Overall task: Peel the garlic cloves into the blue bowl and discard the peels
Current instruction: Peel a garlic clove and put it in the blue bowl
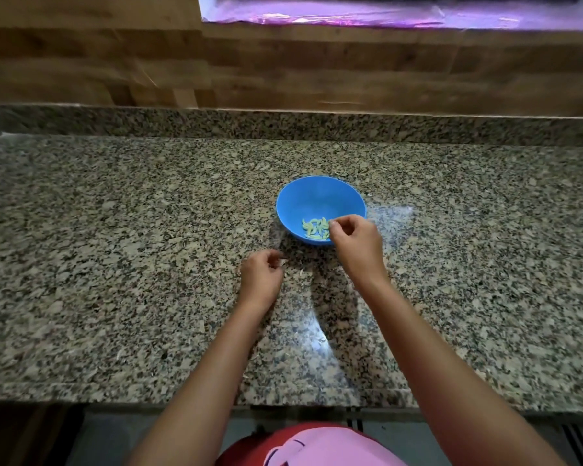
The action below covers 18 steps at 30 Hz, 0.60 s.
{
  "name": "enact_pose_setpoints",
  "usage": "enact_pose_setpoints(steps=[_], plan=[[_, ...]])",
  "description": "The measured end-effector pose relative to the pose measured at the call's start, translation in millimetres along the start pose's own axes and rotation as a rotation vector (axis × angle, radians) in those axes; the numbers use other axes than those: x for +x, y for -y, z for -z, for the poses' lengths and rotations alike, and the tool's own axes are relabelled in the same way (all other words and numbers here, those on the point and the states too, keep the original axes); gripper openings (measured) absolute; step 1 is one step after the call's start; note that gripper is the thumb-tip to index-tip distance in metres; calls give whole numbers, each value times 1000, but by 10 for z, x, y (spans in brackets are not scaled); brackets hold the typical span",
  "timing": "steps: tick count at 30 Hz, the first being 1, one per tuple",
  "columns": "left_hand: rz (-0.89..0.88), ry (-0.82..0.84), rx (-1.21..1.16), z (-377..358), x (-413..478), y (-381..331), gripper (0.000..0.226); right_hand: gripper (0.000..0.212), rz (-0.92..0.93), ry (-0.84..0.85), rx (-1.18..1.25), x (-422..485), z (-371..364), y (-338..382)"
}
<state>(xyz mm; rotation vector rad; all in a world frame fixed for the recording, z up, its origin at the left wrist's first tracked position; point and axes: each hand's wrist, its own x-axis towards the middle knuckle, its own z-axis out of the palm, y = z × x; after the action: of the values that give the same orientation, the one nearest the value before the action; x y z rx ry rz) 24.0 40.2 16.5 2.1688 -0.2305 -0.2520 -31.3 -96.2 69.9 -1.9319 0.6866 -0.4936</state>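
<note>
A view from a head-worn camera looks down on a speckled granite desk [115,247] with a wood-panelled wall [283,68] at 12 o'clock. A little past the middle of the desk stands the blue bowl [317,196], upright. A small heap of peeled cloves [314,229], pale and greenish in this light, lies on its floor towards 6 o'clock. The person's right hand [355,242] reaches over the bowl's rim at about 4 o'clock. Its grip is closed, thumb and forefinger pinched on what looks like one more clove [332,223], though the piece is very small and hard to make out. The left hand [261,275] hangs low over the desk at 7 o'clock from the bowl, apart from it. Its fingers are curled and the grip is clamped on a thin pale peel [283,262] at the fingertips. One loose scrap [302,272] lies on the desk between the two hands. No unpeeled garlic shows anywhere on the desk, so the peeling seems close to finished. What is probably left is to drop this clove in with the others, gather the stray skin, and throw the peels away. No bin or waste place is in view.
</note>
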Motion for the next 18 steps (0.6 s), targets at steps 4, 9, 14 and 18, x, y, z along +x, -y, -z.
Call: enact_pose_setpoints(steps=[4, 9, 14, 18], plan=[[-89, -18, 187, -43, 32, 2, 32, 14, -20, 23, 68, -254, -5, -138], [-84, 36, 299, -11, 133, 53, 35, 12, -112, 112, 60, -420, -64, -312], [-111, 61, 279, 7, 137, 70, 20, 9, -283, 199, 166, -426, -143, -385], [9, 150, -146, 35, 3, 79, 15, 16, -370, 290, 368, -420, -177, -313]])
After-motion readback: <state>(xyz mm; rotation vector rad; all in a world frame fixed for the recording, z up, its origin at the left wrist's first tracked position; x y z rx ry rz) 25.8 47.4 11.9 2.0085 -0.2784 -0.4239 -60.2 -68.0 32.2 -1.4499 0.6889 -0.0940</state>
